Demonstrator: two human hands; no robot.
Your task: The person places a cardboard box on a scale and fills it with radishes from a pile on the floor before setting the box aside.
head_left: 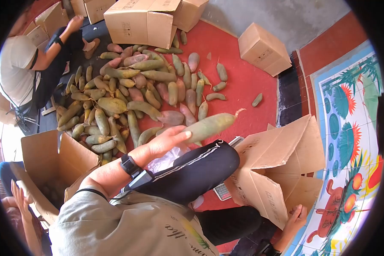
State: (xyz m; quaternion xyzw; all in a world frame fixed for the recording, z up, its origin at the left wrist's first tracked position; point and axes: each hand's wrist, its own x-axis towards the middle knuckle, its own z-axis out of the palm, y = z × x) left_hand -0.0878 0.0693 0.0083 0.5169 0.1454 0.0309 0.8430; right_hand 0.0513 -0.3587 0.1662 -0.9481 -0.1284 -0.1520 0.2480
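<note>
My left hand (170,140) is closed around the thick end of a long green radish (211,127), whose thin root tip points up and to the right. It is held above my bent knee. My right hand (297,218) is low on the right, its curled fingers gripping the edge of an open cardboard box (266,155) beside my leg. The flaps of this box stand up and spread; its bottom is hidden from me. Ahead of my knees lies a big pile of green and pinkish radishes (115,104) on the red floor.
Another open box (57,158) stands at left, near a second person's hand (20,200). A person (27,68) sits at upper left. Closed boxes (143,21) and a single box (264,49) stand at the back. A keypad-like device (222,192) lies by my leg.
</note>
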